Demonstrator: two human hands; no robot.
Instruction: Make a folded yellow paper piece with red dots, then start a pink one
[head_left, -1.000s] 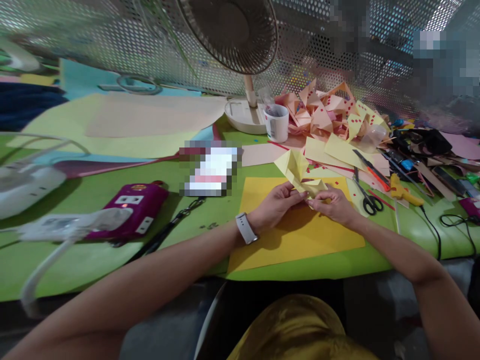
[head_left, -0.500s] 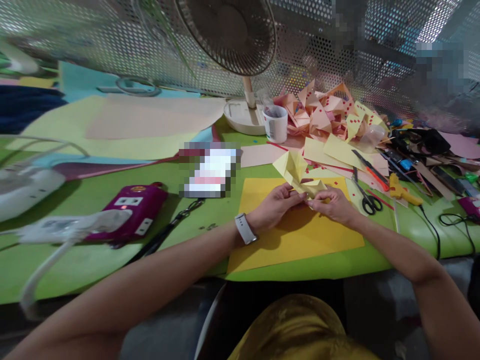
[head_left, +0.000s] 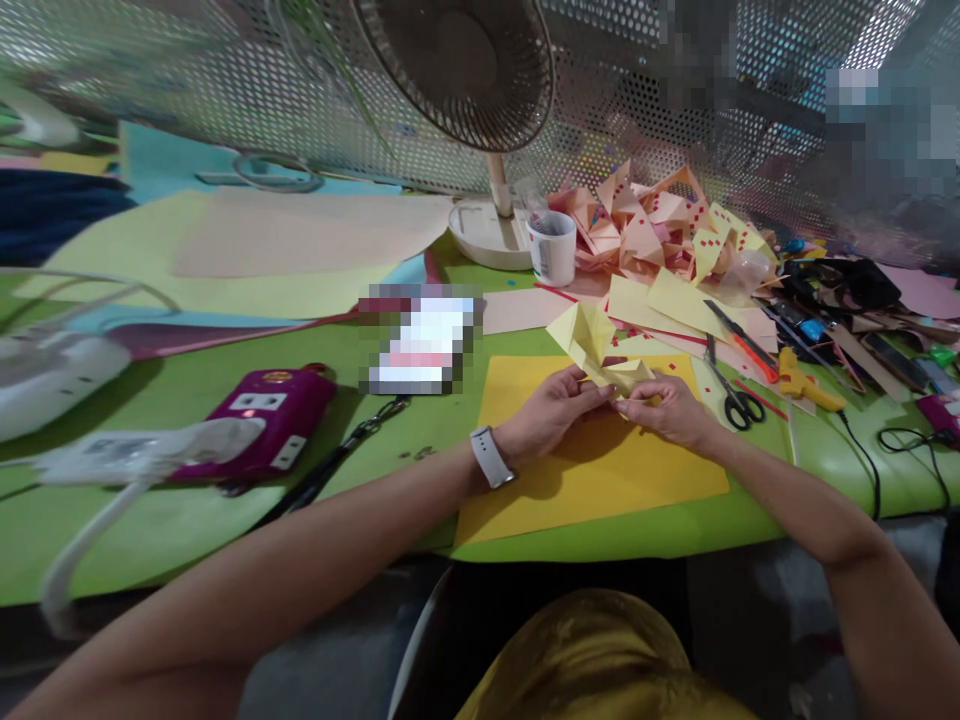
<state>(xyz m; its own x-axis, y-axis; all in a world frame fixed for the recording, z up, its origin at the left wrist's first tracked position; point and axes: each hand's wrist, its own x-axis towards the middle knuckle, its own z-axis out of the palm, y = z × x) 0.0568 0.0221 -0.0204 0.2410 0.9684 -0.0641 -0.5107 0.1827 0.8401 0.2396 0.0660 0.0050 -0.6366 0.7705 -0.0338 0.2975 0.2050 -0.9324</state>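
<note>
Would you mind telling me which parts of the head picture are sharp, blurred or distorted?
Head view: both hands, left hand and right hand, and the folded yellow paper look fairly sharp; the white power strip at left is smeared; the green table edge bows from lens distortion; several patches are pixelated.

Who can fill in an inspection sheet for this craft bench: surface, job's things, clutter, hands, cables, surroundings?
Surface: green table, orange sheet under the hands.
Job's things: pale yellow folded paper.
Clutter: scissors, glue gun, white cup, pile of dotted folded papers, purple box.
Hands: left hand and right hand both pinch the folded paper.
Cables: black cable, white cord.
Surroundings: fan, perforated metal screen.
</note>
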